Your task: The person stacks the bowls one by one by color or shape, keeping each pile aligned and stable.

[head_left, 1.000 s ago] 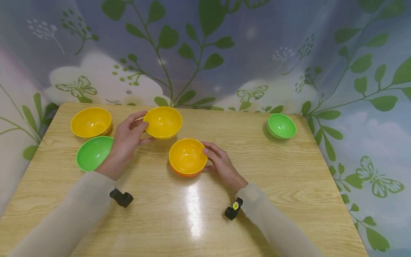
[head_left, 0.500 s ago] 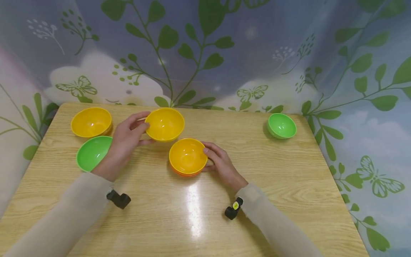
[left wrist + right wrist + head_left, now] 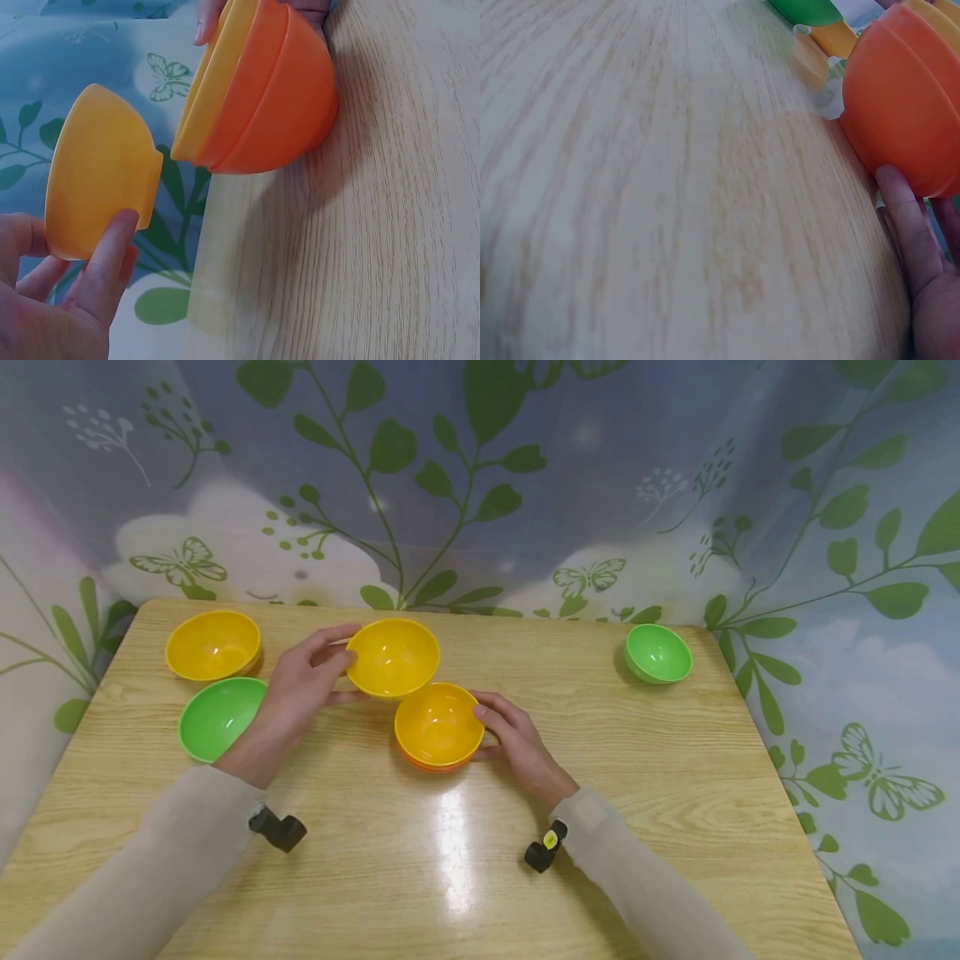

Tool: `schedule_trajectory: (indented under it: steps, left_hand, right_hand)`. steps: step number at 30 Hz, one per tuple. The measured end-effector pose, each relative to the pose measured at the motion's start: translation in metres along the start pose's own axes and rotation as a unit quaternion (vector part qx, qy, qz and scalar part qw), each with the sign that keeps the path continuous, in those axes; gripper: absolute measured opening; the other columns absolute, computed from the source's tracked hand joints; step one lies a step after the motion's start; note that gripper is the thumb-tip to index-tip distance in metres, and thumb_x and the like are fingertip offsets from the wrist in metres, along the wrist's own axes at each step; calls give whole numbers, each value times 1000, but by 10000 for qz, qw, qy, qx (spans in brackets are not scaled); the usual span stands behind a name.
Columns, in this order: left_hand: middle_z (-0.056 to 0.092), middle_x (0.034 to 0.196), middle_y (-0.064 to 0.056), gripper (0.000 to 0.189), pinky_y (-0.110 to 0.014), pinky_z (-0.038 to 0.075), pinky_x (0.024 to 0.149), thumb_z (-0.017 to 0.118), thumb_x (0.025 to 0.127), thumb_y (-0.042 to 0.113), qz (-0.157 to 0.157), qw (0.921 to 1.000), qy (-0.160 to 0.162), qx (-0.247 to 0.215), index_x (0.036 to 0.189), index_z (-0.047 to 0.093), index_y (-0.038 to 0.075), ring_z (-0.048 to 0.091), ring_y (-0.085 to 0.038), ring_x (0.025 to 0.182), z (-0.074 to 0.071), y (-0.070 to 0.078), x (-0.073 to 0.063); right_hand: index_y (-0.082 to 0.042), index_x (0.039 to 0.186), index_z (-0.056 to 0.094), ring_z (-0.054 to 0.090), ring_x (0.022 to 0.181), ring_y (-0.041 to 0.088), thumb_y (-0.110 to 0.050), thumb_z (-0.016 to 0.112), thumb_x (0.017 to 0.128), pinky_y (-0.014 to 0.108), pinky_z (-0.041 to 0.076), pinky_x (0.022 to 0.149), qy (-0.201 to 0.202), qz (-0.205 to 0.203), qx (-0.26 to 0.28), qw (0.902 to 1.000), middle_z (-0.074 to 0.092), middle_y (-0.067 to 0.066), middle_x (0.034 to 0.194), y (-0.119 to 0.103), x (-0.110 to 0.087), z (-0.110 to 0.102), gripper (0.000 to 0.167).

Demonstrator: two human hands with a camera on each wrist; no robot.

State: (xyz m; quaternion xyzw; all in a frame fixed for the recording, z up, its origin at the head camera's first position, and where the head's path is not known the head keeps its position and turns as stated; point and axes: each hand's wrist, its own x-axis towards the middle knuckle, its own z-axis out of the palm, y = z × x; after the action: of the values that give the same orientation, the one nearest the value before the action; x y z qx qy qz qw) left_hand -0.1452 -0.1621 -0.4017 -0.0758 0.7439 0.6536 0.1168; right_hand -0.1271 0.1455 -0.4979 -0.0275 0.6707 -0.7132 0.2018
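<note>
My left hand (image 3: 296, 693) pinches a yellow bowl (image 3: 393, 657) by its left side, thumb at the rim and fingers beneath. The left wrist view shows this bowl (image 3: 101, 176) raised off the table, apart from a stack of nested bowls. Yellow is on top of that stack (image 3: 438, 725), with orange bowls (image 3: 289, 97) underneath. From the right, my right hand (image 3: 517, 747) holds the stack, thumb on the rim. In the right wrist view its fingers (image 3: 907, 217) touch the lowest orange bowl (image 3: 900, 97). The stack stands on the table.
At the left of the wooden table (image 3: 360, 860) stand another yellow bowl (image 3: 213, 646) and a green bowl (image 3: 217, 718), partly covered by my left forearm. A smaller green bowl (image 3: 658, 654) sits at the back right. A patterned curtain (image 3: 450, 527) hangs behind the table.
My left hand has carried its yellow bowl rightward and slightly nearer, towards the stack. The right hand and stack have stayed put.
</note>
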Motion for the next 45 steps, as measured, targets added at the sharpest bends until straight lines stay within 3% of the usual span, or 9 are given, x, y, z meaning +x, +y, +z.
schedule_trajectory:
  steps: [18,26,32,45]
  left_hand:
    - [55,159,-17,50,-40,67,96,52,115,17,-4,9990,-410,157,165,47,17,63,-31,129,8,0,-3]
    - [57,157,-17,50,-34,69,88,52,115,15,56,9981,-594,149,164,49,16,65,-32,128,13,-1,-3]
    - [57,157,-18,49,-37,70,88,53,114,14,99,9971,-740,126,163,50,14,66,-33,126,15,-1,-3]
    - [60,156,-16,49,-41,69,92,54,113,14,-6,9968,-767,228,161,53,16,67,-33,123,19,-2,-4]
  right_hand:
    - [-9,156,56,61,137,29,-33,55,113,39,71,85,20,31,-80,10000,54,11,161,-2,-1,0,49]
    - [-10,157,56,60,139,31,-33,54,114,38,71,84,-9,-3,-57,10000,54,10,161,-1,-1,0,49]
    - [-10,156,57,61,139,32,-34,54,114,38,70,85,-34,-16,-34,10000,55,10,160,-1,-1,-1,48]
    - [-9,155,58,63,135,28,-33,54,114,37,70,84,-20,-6,55,10000,56,10,159,0,-1,0,47]
